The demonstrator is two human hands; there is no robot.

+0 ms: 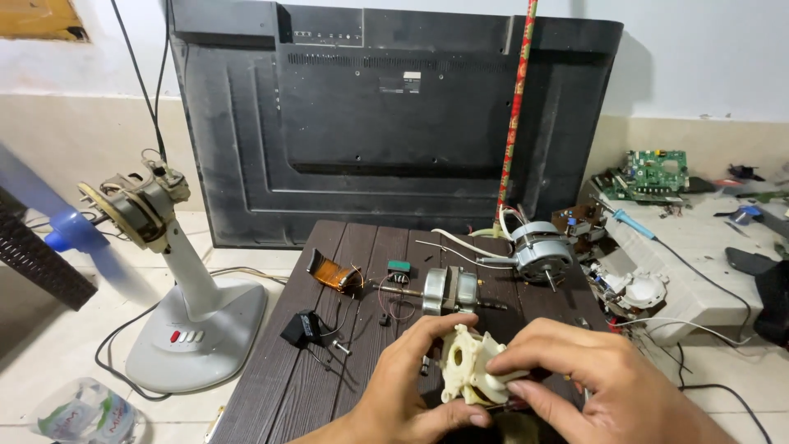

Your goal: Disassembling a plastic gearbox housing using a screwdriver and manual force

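Cream plastic gearbox housing (pixel 470 368), a moulded fan part with round openings, sits above the near edge of the dark slatted worktop (pixel 279 386), held between both hands. Left hand (pixel 411 386) grips it from the left with thumb under and fingers curled over its top-left rim. Right hand (pixel 592 378) closes on its right side, fingertips pinching the lower right edge.

Just beyond the housing, at mid-worktop, lies a fan motor (pixel 448 289) with a silver laminated core and a shaft pointing left and right. Toward the far right corner stands a second motor (pixel 540 251), round and grey, with white and grey leads trailing left. Near the far left part lies an amber flat cable piece (pixel 333 271), and beside it a small green block (pixel 399 265). A black boxy capacitor (pixel 302 326) with thin wires rests by the left edge.

Behind the worktop leans the black back of a flat television (pixel 386 107), carrying a small pale rectangular label (pixel 411 81) high at centre. Left, on the tiled floor, stands a grey fan base (pixel 193 329) with its bare head mechanism. A clear bottle with a pale blue label (pixel 82 415) lies at the lower left. A green circuit board (pixel 653 171) sits on the right.
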